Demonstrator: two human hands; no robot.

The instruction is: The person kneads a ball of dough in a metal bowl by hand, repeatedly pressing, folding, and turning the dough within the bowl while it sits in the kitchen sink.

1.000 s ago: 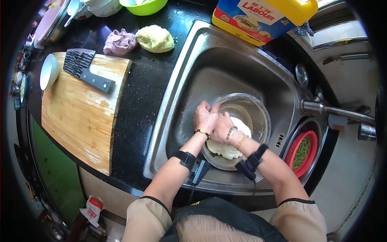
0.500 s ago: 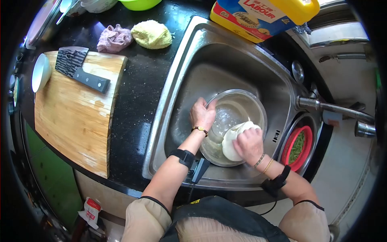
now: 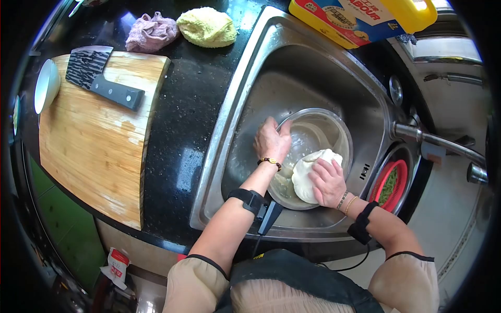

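Note:
A round metal bowl (image 3: pixel 340 130) sits in the sink, with cloudy whitish wetness and small bits on its inner surface. My left hand (image 3: pixel 272 140) grips the bowl's left rim, the fingers partly hidden behind the wrist and thumb side. On the bowl's right part lies a lump of white dough (image 3: pixel 305 180), flattened and uneven at its edge. My right hand (image 3: pixel 327 183) rests on top of this dough, palm down, its fingers stretched out and slightly apart. The underside of the dough is hidden.
The metal sink (image 3: pixel 250 112) surrounds the bowl; its faucet (image 3: pixel 443 141) is at right. A red basket (image 3: pixel 399 185) holds green pieces. Left, a cutting board (image 3: pixel 94 156) bears a cleaver (image 3: pixel 107 86) and white bowl (image 3: pixel 48 86). Two cloths (image 3: pixel 206 27) and a yellow jug (image 3: pixel 422 13) stand behind.
My right hand's fingers have straightened from a curled pose over the dough. The left hand still holds the rim. The whole view has shifted slightly.

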